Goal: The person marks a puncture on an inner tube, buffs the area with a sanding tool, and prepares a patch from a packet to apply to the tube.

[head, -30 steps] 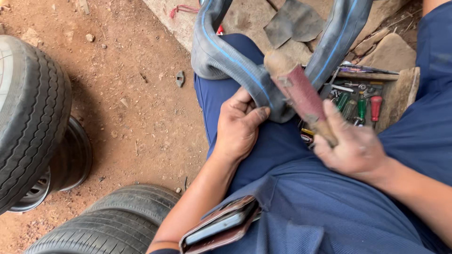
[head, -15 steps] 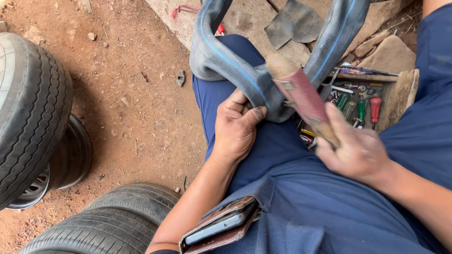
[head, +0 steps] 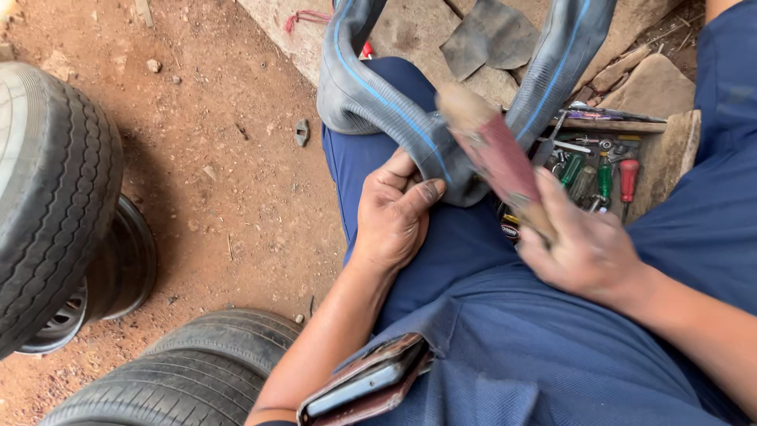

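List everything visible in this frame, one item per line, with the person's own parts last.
inner tube: 1, black with blue line, draped over the thigh
rasp: 1, reddish, wooden-ended, blurred, on the tube
screwdrivers: several, green and red handles, in wooden tool tray at right
rubber patch: 1, dark grey, on the stone slab
tyres: 2, black, on the dirt at left
phone in wallet case: 1, brown, in the pocket
left hand: pinning the tube
right hand: gripping the rasp

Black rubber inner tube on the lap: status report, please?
Left hand pins black rubber inner tube on knee. Right hand grips red-wrapped rasp, blurred, against tube. Nothing in the way.
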